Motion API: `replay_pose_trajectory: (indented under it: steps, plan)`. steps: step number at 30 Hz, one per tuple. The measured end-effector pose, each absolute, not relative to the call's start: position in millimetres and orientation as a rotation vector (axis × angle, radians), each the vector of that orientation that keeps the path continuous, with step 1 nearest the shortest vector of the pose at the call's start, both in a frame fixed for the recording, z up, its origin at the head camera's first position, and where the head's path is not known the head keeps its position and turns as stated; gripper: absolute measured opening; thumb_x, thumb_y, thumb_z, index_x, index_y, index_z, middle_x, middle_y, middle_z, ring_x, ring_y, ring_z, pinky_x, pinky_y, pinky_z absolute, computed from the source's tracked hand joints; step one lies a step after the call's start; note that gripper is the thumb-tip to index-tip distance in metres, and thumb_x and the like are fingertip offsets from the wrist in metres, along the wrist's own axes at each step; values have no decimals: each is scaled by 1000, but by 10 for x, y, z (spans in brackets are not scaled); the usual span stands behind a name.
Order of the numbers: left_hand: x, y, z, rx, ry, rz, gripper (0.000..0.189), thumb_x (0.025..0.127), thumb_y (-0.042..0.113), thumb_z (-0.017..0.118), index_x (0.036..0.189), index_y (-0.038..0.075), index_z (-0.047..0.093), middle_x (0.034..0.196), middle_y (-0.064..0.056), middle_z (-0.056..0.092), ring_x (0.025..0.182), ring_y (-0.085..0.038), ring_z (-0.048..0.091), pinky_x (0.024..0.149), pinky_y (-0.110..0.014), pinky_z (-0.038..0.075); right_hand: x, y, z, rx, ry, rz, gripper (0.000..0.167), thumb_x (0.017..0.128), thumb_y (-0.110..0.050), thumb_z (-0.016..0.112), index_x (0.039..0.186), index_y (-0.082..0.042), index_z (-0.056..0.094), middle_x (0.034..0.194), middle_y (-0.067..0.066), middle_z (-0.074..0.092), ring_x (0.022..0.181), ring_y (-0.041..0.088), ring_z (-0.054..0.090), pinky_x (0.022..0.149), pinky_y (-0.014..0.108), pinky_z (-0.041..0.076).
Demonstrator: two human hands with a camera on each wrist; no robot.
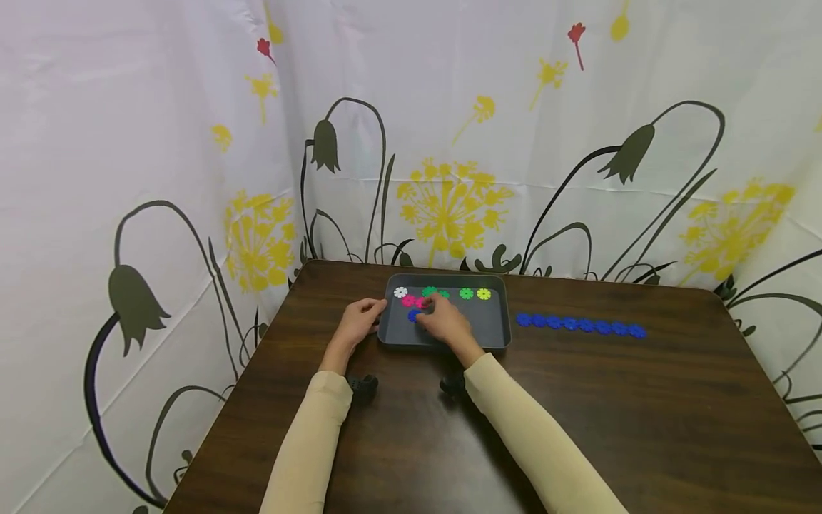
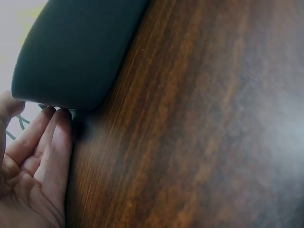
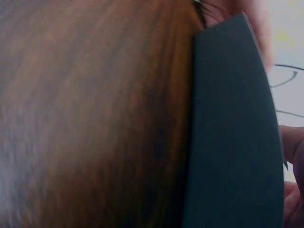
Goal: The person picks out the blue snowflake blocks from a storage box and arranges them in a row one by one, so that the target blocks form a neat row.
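Note:
A dark grey tray on the table holds flower-shaped discs: white, pink, green, yellow and blue. At the tray's left side, my left hand touches the outer wall with its fingertips, and its thumb is by the rim. My right hand reaches over the front wall into the tray. Its thumb is beside the blue disc, with the index finger bent over the pink discs and a gap between the two. In the right wrist view, the tray wall hides most of its fingers.
Right of the tray, several blue discs lie in a row on the dark wooden table. A patterned curtain hangs behind the table. Dark devices are at both wrists.

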State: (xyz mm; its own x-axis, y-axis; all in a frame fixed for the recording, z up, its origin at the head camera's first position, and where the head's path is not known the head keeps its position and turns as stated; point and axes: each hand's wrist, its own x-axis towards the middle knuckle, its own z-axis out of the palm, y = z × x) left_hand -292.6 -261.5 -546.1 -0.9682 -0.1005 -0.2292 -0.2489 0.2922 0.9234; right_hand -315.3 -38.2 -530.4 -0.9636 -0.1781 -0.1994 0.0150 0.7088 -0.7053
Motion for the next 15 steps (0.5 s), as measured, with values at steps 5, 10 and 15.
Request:
replay_pose_trajectory:
  steps: [5,10,15]
  plan:
    - [-2919,-2598,-5422,-349,2402,1770,49,111,41,61,143,5,66,141,-18,63,124,-26,61,105,-39,62,-3113,-510,-5312,-192,2694,-1024,46,102,-38,71,145,-23,63,146,7,68,133,37,64,111,61,51]
    - [-2927,-2594,-5421,-343,2405,1764,49,111,40,61,143,4,66,142,-19,63,125,-27,62,104,-36,63,-3108,-558,-5356,-206,2757,-931,44,103,-37,71,144,-26,66,146,7,70,128,38,67,104,61,55]
    - [-2936,-2595,-5431,-360,2409,1775,49,110,41,62,141,4,68,138,-18,65,122,-25,62,99,-33,64,-3164,-553,-5411,-212,2745,-919,36,100,-36,75,136,-30,72,137,4,74,121,35,70,98,59,56]
